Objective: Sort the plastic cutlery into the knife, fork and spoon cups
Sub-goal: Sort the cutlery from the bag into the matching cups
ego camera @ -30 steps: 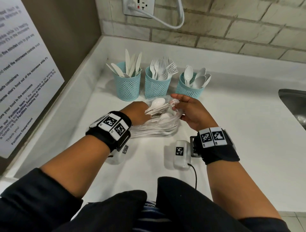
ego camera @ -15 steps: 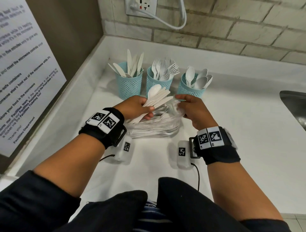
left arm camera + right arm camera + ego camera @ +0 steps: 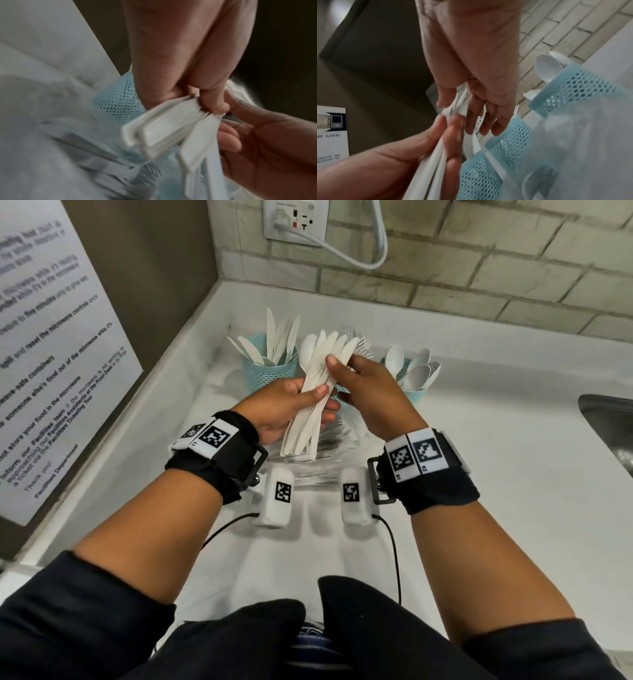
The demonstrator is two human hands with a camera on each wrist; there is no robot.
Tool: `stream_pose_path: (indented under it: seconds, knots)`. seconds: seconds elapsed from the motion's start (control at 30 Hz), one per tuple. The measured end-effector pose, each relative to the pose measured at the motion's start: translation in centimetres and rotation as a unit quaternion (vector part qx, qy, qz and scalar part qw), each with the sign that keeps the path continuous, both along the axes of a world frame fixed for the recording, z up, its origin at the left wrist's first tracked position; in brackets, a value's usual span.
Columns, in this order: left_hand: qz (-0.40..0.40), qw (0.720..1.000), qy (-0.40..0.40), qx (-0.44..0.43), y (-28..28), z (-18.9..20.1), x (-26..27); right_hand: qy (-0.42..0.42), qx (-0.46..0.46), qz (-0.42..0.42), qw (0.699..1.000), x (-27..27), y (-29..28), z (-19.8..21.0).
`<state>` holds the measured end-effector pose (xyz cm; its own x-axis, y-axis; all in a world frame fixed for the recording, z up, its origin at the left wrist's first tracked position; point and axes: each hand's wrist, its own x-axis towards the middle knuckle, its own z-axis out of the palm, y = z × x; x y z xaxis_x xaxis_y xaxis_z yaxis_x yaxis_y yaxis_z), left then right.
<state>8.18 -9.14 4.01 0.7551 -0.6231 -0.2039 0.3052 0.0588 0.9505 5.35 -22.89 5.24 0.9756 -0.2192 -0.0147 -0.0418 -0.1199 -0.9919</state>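
Note:
My left hand (image 3: 310, 397) grips a bundle of white plastic cutlery (image 3: 308, 419) by its middle, above the counter. Knife blades and one spoon bowl fan out at the bundle's top. My right hand (image 3: 346, 371) pinches the upper part of the bundle. Behind the hands stand three teal mesh cups: the knife cup (image 3: 263, 374) on the left, the fork cup (image 3: 508, 142) mostly hidden in the middle, and the spoon cup (image 3: 416, 395) on the right. A clear bag of more cutlery (image 3: 318, 474) lies under my hands. The left wrist view shows the bundle's handle ends (image 3: 171, 121), blurred.
The white counter (image 3: 496, 474) meets a brick wall at the back and a brown panel with a notice sheet (image 3: 51, 354) on the left. A steel sink (image 3: 609, 433) is at the right edge. A wall outlet with a white cord (image 3: 294, 220) is above the cups.
My left hand has pulled the bundle out of the bag and raised it. My right hand has let go of the bag and moved up onto the bundle's top.

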Motion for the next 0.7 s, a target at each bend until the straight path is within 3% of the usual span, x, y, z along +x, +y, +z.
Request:
stream_pose_path:
  seconds: [0.7]
  knots:
    - [-0.053, 0.993, 0.094, -0.047, 1.1, -2.2, -0.2, 0.081, 0.059, 0.040, 0.994, -0.3, 0.4, -1.9]
